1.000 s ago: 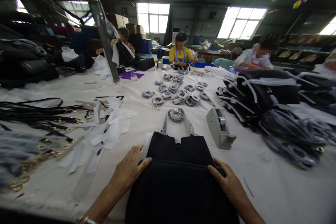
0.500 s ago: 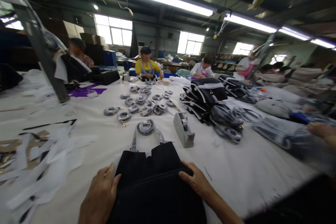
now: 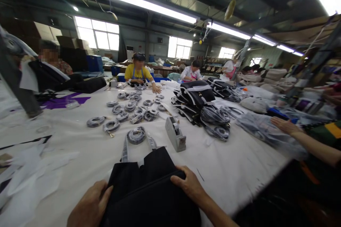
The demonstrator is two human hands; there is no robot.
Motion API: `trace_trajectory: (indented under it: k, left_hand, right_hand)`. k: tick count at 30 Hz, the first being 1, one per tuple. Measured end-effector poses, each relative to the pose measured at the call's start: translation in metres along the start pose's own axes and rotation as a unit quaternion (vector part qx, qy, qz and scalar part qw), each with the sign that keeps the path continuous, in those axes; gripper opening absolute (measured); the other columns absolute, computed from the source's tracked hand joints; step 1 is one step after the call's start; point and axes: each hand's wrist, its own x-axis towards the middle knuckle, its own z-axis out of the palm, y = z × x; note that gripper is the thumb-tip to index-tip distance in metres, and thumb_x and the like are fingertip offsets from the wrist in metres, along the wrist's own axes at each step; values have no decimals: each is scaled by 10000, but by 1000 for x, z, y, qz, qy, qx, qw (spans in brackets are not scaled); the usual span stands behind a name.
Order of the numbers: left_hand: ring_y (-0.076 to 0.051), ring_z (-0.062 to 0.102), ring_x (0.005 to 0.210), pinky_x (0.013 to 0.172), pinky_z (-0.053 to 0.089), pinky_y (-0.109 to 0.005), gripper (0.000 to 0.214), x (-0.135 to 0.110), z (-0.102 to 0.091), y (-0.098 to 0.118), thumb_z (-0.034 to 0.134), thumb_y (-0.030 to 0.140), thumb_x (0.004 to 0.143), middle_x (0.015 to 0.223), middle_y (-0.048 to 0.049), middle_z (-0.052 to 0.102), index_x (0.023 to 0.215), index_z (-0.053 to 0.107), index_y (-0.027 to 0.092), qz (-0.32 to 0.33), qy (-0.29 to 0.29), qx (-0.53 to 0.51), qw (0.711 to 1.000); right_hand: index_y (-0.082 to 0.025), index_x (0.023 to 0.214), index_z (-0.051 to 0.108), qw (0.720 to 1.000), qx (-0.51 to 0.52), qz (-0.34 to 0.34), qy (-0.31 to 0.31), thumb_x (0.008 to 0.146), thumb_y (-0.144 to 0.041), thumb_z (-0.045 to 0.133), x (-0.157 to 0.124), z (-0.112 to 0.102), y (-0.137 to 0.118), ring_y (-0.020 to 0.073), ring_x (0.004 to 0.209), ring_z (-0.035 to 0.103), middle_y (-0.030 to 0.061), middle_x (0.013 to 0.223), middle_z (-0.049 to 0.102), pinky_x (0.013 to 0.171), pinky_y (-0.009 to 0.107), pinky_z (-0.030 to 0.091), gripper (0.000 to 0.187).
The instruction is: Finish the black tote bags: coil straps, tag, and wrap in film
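Note:
A black bag (image 3: 149, 195) lies before me at the table's near edge, its wrapped handles stretching away from me. On its left side my left hand (image 3: 92, 198) is closed, thumb on top and fingers hidden beneath or behind the edge. My right hand (image 3: 189, 186) grips the upper right edge, thumb over the black material. Just beyond the bag rests a coiled, plastic-wrapped strap (image 3: 136, 136) between the handles. A grey tape dispenser (image 3: 175, 134) stands to the right of it.
Several coiled straps (image 3: 130, 107) spread across the white table (image 3: 229, 170). Black bags (image 3: 195, 94) are piled at centre right. White paper scraps (image 3: 39, 181) lie at left, near a metal post (image 3: 16, 74). A co-worker's hand (image 3: 286, 126) rests by a plastic-wrapped bundle (image 3: 261, 126); others sit opposite.
The view has swung right, so the table things shift left. Both my hands keep hold of the bag. The co-worker opposite in yellow has stretched an arm out over the table.

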Motion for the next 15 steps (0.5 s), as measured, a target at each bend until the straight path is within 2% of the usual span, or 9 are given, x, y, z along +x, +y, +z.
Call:
trace_trajectory:
  k: [3, 7, 9, 11, 15]
  left_hand:
    - [-217, 629, 660, 648, 484, -280, 285, 7, -5, 2, 438, 467, 802, 606, 7, 619, 638, 502, 243, -41, -46, -11, 998]
    - [-238, 626, 721, 673, 481, -285, 286, 17, -6, -5, 500, 494, 732, 611, -8, 612, 601, 469, 242, -44, -24, -45, 998]
    - [-251, 618, 724, 670, 481, -294, 309, 20, -5, -8, 520, 518, 698, 592, -15, 591, 579, 448, 242, -46, -18, -68, 996]
    - [-248, 606, 683, 639, 475, -299, 345, 21, -6, -9, 517, 556, 683, 566, -10, 568, 567, 438, 240, -68, -38, -96, 992]
    - [-221, 558, 594, 567, 439, -297, 413, 14, -3, -12, 497, 634, 664, 547, 9, 539, 587, 466, 229, -121, -63, -149, 979]
  right_hand:
    - [-134, 1208, 636, 1000, -3, 13, -2, 687, -568, 698, 1, -3, -1, 312, 1193, 545, 121, 1240, 636, 1052, 389, 379, 681]
    - [-147, 1205, 629, 997, 48, 43, -49, 666, -558, 726, -3, -13, -10, 308, 1170, 560, 105, 1229, 643, 1032, 392, 393, 685]
    - [-159, 1187, 622, 989, 103, 65, -79, 641, -507, 766, -5, -17, -17, 289, 1093, 606, 82, 1151, 677, 962, 378, 447, 663]
    - [-162, 1142, 612, 981, 146, 82, -97, 603, -446, 807, -5, -19, -23, 269, 1011, 637, 60, 1053, 697, 867, 352, 492, 639]
    - [-168, 1036, 583, 973, 181, 97, -109, 568, -390, 831, -7, -19, -28, 242, 940, 644, 40, 975, 680, 782, 314, 501, 574]
